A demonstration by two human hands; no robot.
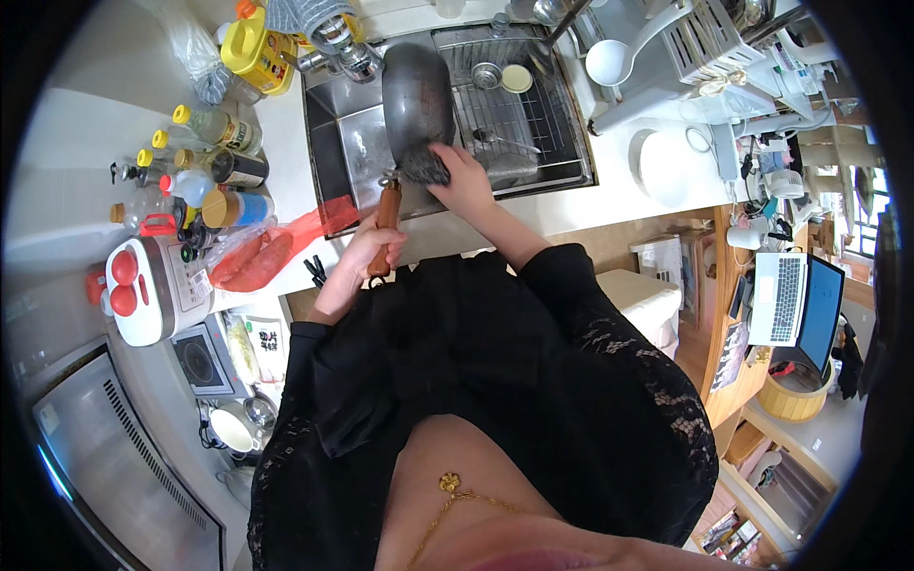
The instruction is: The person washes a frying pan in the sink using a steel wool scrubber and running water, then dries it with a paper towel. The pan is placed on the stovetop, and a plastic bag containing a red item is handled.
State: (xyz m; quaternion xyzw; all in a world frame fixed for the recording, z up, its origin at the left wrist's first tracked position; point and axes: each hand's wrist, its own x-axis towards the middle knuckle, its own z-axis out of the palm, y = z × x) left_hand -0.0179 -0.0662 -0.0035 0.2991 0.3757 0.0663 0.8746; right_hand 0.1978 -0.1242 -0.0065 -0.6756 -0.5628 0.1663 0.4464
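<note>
A dark wok [418, 96] is tilted on its side over the left basin of the steel sink [360, 143], its outer surface showing. My left hand [375, 246] grips its wooden handle [389, 207] near the counter's front edge. In my right hand [464, 178] is a dark, wiry scouring pad [425, 165], touching the wok's near end beside the handle joint. The faucet [357, 61] stands at the wok's upper left. Whether water is running cannot be told.
A wire rack [550, 135] in the right basin holds a spoon [507, 140], a round strainer [486, 75] and a pale lid [516, 78]. Left of the sink are bottles [228, 168], a red mesh bag of sweet potatoes [257, 260] and a white appliance [146, 289]. A white ladle [609, 63] is at right.
</note>
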